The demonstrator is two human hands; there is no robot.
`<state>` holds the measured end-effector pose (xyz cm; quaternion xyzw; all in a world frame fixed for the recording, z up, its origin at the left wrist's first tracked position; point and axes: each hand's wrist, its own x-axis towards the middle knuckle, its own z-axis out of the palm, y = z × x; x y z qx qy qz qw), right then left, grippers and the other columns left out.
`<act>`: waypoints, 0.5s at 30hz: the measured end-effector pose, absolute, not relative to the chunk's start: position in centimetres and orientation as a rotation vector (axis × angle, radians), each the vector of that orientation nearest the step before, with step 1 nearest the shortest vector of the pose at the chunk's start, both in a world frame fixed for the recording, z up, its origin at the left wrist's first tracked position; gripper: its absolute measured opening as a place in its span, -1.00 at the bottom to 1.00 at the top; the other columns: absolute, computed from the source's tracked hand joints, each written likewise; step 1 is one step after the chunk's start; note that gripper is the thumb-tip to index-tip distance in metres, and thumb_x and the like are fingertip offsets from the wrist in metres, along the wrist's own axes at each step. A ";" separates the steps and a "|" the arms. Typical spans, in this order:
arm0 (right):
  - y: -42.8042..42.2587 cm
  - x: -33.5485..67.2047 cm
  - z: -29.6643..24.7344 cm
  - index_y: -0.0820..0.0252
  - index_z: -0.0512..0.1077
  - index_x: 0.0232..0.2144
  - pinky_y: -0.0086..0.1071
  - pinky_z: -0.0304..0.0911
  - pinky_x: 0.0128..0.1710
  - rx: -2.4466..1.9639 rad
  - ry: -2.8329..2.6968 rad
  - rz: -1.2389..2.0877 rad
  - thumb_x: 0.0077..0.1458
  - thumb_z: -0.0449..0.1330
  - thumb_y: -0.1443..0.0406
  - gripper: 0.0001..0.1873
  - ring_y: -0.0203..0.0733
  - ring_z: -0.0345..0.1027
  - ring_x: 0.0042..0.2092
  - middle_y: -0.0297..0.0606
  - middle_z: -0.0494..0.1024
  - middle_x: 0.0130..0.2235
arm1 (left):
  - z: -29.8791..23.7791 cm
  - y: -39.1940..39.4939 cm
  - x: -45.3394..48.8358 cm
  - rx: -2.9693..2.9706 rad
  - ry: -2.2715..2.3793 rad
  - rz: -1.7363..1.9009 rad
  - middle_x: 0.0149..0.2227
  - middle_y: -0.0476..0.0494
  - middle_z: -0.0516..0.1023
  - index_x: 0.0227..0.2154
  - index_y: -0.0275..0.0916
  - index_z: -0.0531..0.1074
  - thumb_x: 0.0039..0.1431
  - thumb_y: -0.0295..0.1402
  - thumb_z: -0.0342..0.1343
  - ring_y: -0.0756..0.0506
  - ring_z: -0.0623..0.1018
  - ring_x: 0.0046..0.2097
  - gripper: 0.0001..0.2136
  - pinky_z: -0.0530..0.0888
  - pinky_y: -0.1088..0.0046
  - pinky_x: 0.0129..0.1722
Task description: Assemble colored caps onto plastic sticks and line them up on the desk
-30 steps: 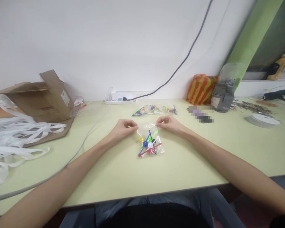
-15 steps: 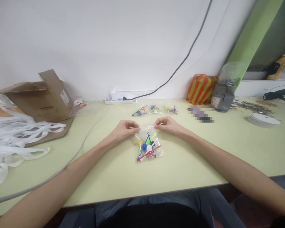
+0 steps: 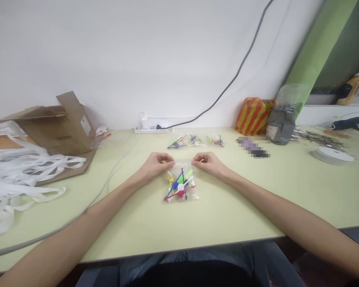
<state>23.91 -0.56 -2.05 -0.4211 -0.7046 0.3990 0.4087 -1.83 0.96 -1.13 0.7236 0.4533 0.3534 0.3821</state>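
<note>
At a pale-green table (image 3: 227,217), a bag (image 3: 194,194) of colourful pieces (image 3: 180,186) is pinched at its top corners by the left hand (image 3: 156,165) and right hand (image 3: 210,164).

Bare forearms (image 3: 107,209), black top (image 3: 185,277), jeans (image 3: 146,264) — blue

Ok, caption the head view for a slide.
Left hand and right hand pinch a clear bag of colorful parts by its top edge; three similar bags lie behind.
</note>
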 end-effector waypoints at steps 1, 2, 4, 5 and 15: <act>-0.6 23.8 -2.1 0.26 0.51 -0.43 -0.39 0.20 -0.31 -1.066 -1.764 1.001 0.00 0.30 0.12 -0.72 -0.27 0.32 -0.36 -0.29 0.54 -0.40 | -1.1 1.0 -1.9 1.841 1.164 0.911 -0.35 -0.12 0.62 -0.37 -0.28 0.59 -0.05 -0.11 0.33 -0.06 0.52 -0.34 -0.68 0.42 0.44 -0.33; -0.7 23.6 -2.1 0.26 0.51 -0.44 -0.39 0.20 -0.31 -1.070 -1.756 0.997 0.00 0.30 0.13 -0.73 -0.27 0.32 -0.36 -0.29 0.54 -0.40 | -1.1 1.1 -2.0 1.833 1.167 0.917 -0.36 -0.11 0.61 -0.38 -0.28 0.58 -0.05 -0.11 0.33 -0.06 0.51 -0.35 -0.69 0.41 0.44 -0.34; -0.7 23.5 -2.1 0.26 0.52 -0.44 -0.39 0.20 -0.31 -1.073 -1.753 0.990 0.00 0.30 0.14 -0.74 -0.27 0.31 -0.36 -0.29 0.54 -0.40 | -1.0 1.1 -2.0 1.814 1.161 0.925 -0.37 -0.11 0.61 -0.37 -0.28 0.58 -0.05 -0.10 0.34 -0.06 0.51 -0.36 -0.68 0.42 0.44 -0.35; -0.7 23.5 -2.1 0.26 0.52 -0.44 -0.39 0.20 -0.31 -1.075 -1.756 0.986 0.00 0.29 0.15 -0.74 -0.27 0.31 -0.36 -0.28 0.54 -0.40 | -1.0 1.1 -2.1 1.803 1.155 0.928 -0.37 -0.11 0.61 -0.37 -0.28 0.58 -0.05 -0.10 0.34 -0.06 0.51 -0.36 -0.68 0.42 0.44 -0.35; -0.5 23.5 -2.4 0.28 0.53 -0.43 -0.41 0.18 -0.36 -1.085 -1.770 0.991 0.00 0.28 0.18 -0.77 -0.29 0.29 -0.39 -0.29 0.54 -0.41 | -0.9 1.2 -2.2 1.747 1.125 0.930 -0.38 -0.11 0.61 -0.36 -0.29 0.59 -0.09 -0.10 0.38 -0.06 0.52 -0.35 -0.65 0.43 0.43 -0.32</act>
